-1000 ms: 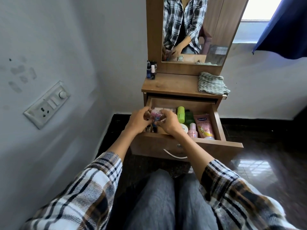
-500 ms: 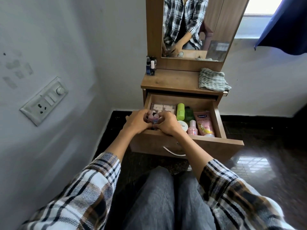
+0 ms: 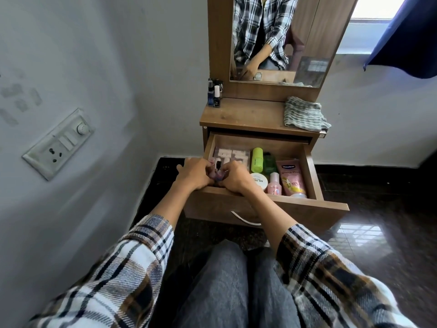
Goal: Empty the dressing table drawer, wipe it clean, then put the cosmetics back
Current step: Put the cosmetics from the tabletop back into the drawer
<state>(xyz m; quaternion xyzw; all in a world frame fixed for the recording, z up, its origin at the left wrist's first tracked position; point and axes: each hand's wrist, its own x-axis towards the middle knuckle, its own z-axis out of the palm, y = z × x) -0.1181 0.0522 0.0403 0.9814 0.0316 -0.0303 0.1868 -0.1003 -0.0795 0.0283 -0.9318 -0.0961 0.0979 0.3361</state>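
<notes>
Now both hands close on small bottles in the drawer

Meanwhile, compared with a second ago, the hands have sunk lower into the near-left corner of the drawer, and the pink item they held up between them is no longer raised. The left hand has its fingers curled round small bottles, the right hand curls in against the same cluster from the other side; how many bottles each grips I cannot tell. Just beyond the fingers lies a white sectioned box. Right of the right hand sit a nail polish remover tub, a green bottle, a small pink bottle and a pink Vaseline tube. I judge the emptying is barely begun: most cosmetics remain inside, and the cloth lies unused up on the tabletop.
</notes>
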